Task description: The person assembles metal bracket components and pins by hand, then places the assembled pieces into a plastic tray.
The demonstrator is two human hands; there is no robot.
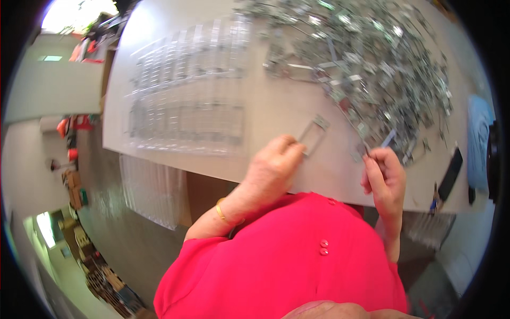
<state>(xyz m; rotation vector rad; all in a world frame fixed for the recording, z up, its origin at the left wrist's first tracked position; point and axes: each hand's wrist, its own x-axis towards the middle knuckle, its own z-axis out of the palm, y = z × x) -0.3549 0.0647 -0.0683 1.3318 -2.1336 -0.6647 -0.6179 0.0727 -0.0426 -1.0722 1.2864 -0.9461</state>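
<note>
My left hand (275, 162) pinches one end of a thin, narrow rectangular metal bracket (320, 123), which points up and away over the pale table. A short way to its right, my right hand (385, 171) has thumb and fingertips closed on a slim metal piece (365, 147) at the near edge of the heap. That piece is partly covered by my fingers, so its full shape is hard to make out. The large heap (366, 69) of shiny metal brackets, loosely tangled, spreads across the table's far right.
A transparent plastic tray (186, 127) with rows of slots lies on the table (276, 106) at left. At the right edge are a black strip-shaped object (451, 174), a small blue-handled tool (434, 202) and a blue bundle (479, 141). More transparent trays (151, 189) sit below the table's left edge.
</note>
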